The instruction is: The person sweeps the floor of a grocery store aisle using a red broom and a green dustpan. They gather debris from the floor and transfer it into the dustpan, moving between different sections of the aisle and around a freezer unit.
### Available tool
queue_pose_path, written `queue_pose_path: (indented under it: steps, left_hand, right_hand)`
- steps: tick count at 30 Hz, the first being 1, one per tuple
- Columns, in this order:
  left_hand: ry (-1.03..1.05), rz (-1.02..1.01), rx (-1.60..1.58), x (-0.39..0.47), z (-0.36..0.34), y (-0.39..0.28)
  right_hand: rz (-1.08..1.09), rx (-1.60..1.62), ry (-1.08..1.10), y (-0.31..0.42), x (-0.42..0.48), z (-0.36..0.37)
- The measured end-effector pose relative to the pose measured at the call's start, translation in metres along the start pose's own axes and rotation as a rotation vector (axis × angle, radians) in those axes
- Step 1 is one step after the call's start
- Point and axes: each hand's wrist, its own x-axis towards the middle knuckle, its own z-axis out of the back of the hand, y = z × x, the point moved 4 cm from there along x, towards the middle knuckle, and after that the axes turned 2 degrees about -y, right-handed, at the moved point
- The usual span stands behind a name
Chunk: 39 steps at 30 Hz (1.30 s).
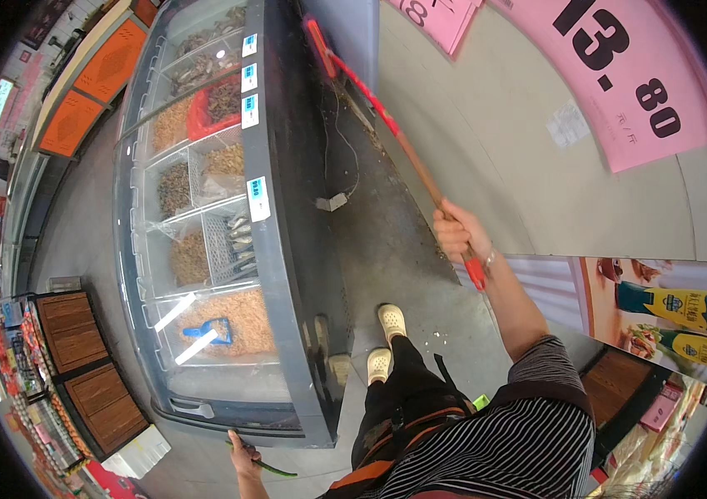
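My right hand (462, 229) grips a broom-like pole (419, 163) with a wooden shaft, red wrapping and a red end below the fist. The pole slants up to a long red head (321, 48), set in the gap between the freezer and the pale wall panel; its working edge is not clear. My left hand (244, 454) is closed around a thin green rod or stalk (275, 468), low by the freezer's near corner. Beside me stands a glass-topped display freezer (294, 280), holding dried seafood in white baskets and a blue scoop (208, 332).
A white power strip (332, 201) and its cable lie on the dirty floor (378, 224) in the gap. Pale scraps (440, 338) lie near my cream clogs (392, 321). Pink price signs (646, 81) hang on the panel at right. Wooden display cabinets (72, 330) stand at left.
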Motion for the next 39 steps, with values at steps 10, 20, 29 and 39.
queue_pose_path:
  steps: [10,20,29,39]
  left_hand:
    - [-0.019,0.019,-0.024,-0.002,-0.002,0.001]
    - [-0.074,0.056,0.106,-0.032,-0.021,-0.016]
    - [-0.085,0.106,0.066,-0.026,-0.011,-0.009]
    - [-0.051,0.072,0.088,-0.02,-0.008,-0.004]
  right_hand:
    - [0.027,-0.098,0.062,0.047,0.195,0.044]
    - [-0.094,-1.086,-0.88,-0.008,0.25,0.19]
    - [-0.264,-1.287,-0.964,-0.143,-0.036,0.243]
    - [-0.037,-1.182,-0.963,-0.182,-0.192,0.17]
